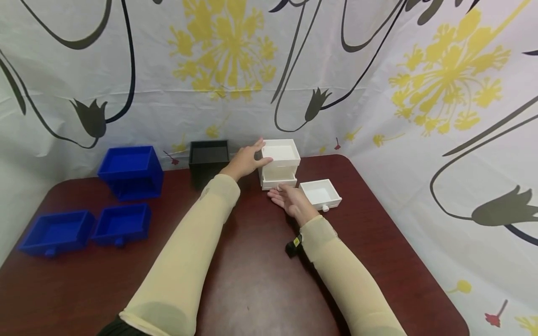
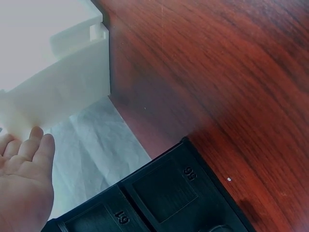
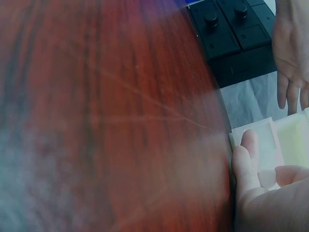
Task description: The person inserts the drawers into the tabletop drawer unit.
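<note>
White cabinet, one, near the far edge of the worktop; my left hand, extended, at its left side; my right hand pinching the knob of its lower drawer, partly out. Risk, I judge: skewed force jamming the drawer or shifting the cabinet.

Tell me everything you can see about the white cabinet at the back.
The white cabinet stands upright at the back of the table, right of the black cabinet. Plastic-looking, it has a raised rim on top, an open upper slot and a lower drawer. The left hand touches its left side; the right hand pinches the drawer's knob.
</note>
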`<action>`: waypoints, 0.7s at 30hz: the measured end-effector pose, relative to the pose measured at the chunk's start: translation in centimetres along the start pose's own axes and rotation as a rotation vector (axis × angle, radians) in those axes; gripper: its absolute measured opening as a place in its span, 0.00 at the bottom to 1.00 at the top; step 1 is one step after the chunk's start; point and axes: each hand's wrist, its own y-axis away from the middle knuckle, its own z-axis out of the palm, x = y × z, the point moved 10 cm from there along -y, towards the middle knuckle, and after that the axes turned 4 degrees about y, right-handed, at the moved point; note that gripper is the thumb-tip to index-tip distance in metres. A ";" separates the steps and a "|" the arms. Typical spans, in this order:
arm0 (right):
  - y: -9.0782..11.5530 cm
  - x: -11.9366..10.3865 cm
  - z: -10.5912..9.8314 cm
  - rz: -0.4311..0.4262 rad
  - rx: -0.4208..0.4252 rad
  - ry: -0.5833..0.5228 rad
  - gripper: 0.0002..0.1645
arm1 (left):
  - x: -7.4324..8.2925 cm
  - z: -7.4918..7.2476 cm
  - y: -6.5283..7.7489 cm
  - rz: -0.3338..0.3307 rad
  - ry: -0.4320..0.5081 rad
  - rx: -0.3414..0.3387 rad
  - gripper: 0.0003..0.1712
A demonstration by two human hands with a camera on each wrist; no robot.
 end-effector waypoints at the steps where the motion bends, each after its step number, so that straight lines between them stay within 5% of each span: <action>1: 0.0 0.0 0.0 0.001 -0.001 -0.001 0.21 | 0.0 0.0 0.0 -0.002 -0.001 -0.001 0.46; 11: -0.4 -0.8 0.1 -0.013 -0.004 0.006 0.10 | 0.4 -0.2 -0.2 0.003 0.008 -0.003 0.46; 21: -0.3 -0.3 0.1 -0.011 -0.001 0.007 0.11 | 0.3 0.1 0.0 0.016 0.007 -0.006 0.45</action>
